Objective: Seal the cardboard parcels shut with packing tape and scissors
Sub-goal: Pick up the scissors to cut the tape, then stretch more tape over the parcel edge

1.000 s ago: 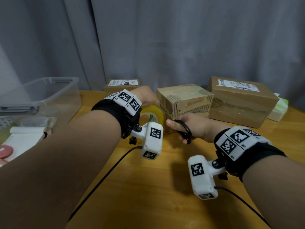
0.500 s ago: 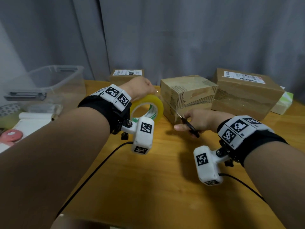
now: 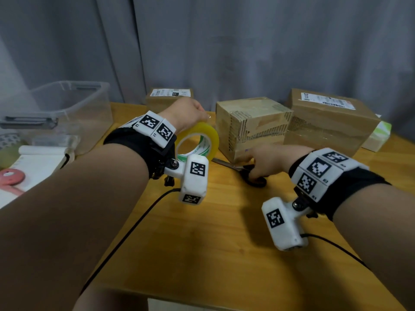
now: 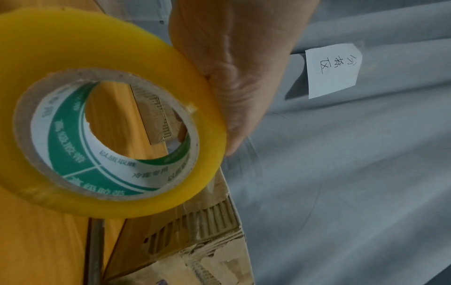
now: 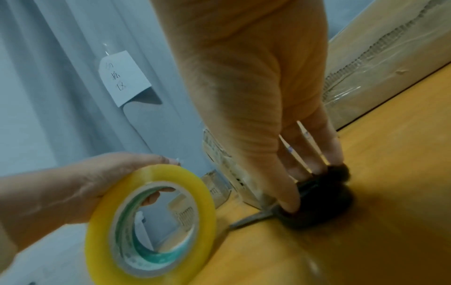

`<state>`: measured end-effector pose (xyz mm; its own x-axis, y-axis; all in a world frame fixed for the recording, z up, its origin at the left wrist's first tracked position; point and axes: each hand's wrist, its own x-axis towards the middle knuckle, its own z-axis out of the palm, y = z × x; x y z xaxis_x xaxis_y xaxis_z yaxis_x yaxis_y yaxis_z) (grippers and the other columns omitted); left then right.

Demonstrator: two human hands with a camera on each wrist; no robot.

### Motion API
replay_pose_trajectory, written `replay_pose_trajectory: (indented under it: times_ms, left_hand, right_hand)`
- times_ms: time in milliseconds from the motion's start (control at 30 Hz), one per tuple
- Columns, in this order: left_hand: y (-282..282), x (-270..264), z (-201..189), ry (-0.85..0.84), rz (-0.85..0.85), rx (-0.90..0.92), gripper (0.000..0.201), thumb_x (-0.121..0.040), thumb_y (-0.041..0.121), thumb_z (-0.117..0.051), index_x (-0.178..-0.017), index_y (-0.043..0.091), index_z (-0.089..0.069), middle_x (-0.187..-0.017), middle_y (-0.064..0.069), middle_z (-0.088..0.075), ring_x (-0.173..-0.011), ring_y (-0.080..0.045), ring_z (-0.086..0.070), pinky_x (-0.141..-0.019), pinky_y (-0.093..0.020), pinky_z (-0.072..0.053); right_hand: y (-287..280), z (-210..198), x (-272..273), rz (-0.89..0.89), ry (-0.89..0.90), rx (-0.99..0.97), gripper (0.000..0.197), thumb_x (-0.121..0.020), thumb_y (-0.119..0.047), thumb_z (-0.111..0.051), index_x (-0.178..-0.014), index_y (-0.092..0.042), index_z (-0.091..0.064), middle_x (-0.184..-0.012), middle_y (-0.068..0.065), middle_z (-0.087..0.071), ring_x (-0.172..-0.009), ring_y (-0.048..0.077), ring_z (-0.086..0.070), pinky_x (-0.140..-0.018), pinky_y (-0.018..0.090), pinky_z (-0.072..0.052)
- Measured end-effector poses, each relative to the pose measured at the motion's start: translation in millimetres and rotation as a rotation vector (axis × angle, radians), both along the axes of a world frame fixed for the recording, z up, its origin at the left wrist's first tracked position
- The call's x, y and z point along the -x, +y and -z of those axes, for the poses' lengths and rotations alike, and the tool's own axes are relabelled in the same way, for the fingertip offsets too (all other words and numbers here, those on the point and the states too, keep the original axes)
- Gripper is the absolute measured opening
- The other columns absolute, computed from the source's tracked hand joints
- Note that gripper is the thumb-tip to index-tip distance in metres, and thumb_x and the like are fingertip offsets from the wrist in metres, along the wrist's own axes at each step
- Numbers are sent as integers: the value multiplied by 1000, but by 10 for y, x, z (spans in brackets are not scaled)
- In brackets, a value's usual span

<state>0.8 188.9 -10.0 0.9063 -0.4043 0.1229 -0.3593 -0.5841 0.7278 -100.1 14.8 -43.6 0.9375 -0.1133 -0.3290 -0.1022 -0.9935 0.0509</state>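
Observation:
My left hand (image 3: 188,113) grips a roll of yellow packing tape (image 3: 212,136) from above and holds it upright over the table, just left of the middle cardboard parcel (image 3: 253,122). In the left wrist view the tape roll (image 4: 73,48) fills the left side, with the thumb against its rim. My right hand (image 3: 269,158) is down at the table with thumb and fingers in the black handles of the scissors (image 3: 258,181). The scissors (image 5: 324,212) lie flat on the wood, blades pointing left along the parcel's front foot.
A larger labelled parcel (image 3: 332,122) stands to the right and a small one (image 3: 168,97) at the back by the grey curtain. A clear plastic bin (image 3: 67,108), a paper roll (image 3: 45,151) and a pink disc (image 3: 11,178) sit at left. Wrist-camera cables cross the wooden table (image 3: 213,243).
My right hand has dropped from mid-air to the table, laying the scissors flat before the middle parcel. The left hand has lifted the tape roll slightly.

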Motion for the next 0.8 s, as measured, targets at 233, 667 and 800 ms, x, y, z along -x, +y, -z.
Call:
replay_pose_trajectory:
  times_ms: [233,667,800]
  left_hand:
    - [-43,-31,-9,16,-6,0,18,-86,19,-65,-97,5,-69,-90,-8,-65,-81,-18,-58,-73,-26,-48]
    - [-78,-74,5,13,12,16,7,-86,17,-65,-85,10,-67,-78,-4,-62,-69,-12,-54,-62,-21,-43]
    - [-86,-50,-4,17,11,13,8,-86,16,-65,-87,9,-67,-74,-2,-59,-67,-10,-51,-59,-19,-40]
  right_hand:
    - [159,-363,-299,-59,-864,-90,35,-97,-42,-42,-109,-14,-58,-111,9,-54,-108,27,-49,-89,40,-40]
    - [211,-113,-636,128,-543,92,61,-89,-16,-51,-146,-13,-29,-150,24,-30,-139,38,-27,-116,45,-18]
    - [196,-140,-607,87,-588,55,42,-101,-29,-35,-137,-8,-40,-138,18,-47,-128,34,-43,-106,41,-32]
